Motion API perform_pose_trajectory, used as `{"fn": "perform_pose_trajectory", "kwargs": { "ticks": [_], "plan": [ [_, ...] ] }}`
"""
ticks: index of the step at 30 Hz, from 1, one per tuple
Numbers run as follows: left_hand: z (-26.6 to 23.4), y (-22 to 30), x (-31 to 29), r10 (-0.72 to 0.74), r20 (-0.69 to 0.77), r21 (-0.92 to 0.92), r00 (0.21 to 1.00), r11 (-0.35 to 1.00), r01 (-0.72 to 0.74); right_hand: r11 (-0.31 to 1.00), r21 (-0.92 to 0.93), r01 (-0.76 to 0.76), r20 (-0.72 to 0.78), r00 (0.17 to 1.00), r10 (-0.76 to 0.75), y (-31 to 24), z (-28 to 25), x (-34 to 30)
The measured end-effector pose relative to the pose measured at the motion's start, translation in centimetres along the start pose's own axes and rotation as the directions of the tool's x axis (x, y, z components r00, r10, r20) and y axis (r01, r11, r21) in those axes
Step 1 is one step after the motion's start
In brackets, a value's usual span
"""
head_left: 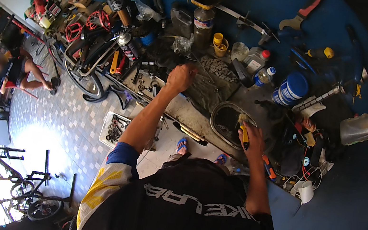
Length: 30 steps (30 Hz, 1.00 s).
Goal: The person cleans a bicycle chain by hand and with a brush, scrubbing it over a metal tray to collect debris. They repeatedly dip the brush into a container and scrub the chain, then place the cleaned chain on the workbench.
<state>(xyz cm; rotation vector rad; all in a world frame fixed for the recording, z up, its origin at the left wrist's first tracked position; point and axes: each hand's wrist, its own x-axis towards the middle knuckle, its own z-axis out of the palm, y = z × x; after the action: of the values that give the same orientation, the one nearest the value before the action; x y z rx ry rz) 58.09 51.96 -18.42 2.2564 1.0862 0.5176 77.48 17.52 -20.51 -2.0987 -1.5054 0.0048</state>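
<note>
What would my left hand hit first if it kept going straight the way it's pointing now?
Probably the dark tall bottle with the funnel on it. The left hand points up the cluttered workbench, and that bottle stands just beyond it; depth is hard to judge.

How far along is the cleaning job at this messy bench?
Mid-job, it seems. The right hand holds a yellow-handled brush over a dark round basin; the left hand grips a dark part on the bench. Bottles and a blue tub stand around; nothing looks finished.

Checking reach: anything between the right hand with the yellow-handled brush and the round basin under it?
Nothing visible. The right hand holds the yellow-handled brush directly over the round basin, bristles at its rim.
</note>
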Motion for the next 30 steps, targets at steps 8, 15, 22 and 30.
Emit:
{"fn": "perform_pose_trajectory", "kwargs": {
  "ticks": [8, 15, 22, 30],
  "plan": [
    [2.9, -1.2, 2.2, 0.082, 0.154, -0.024, 0.985, 0.997, -0.079, 0.997, -0.077, -0.031, 0.013, 0.999, 0.032, -0.6, 0.1, -1.2],
    [3.5, -0.9, 4.0, 0.163, 0.307, -0.010, 0.938, 0.986, -0.168, 0.969, -0.204, -0.137, 0.097, 0.982, 0.160, -0.9, -0.4, -3.1],
    [-1.8, -2.7, 4.9, 0.130, 0.072, 0.345, 0.989, 0.927, -0.147, 0.931, -0.194, -0.309, -0.104, 0.950, 0.294, -1.0, -1.2, -4.2],
    [-3.8, -13.0, 5.4, 0.016, 0.119, 0.328, 0.993, 0.943, -0.055, 0.944, -0.139, -0.299, -0.204, 0.942, 0.268, -3.2, -3.0, -1.6]
  ]
}}
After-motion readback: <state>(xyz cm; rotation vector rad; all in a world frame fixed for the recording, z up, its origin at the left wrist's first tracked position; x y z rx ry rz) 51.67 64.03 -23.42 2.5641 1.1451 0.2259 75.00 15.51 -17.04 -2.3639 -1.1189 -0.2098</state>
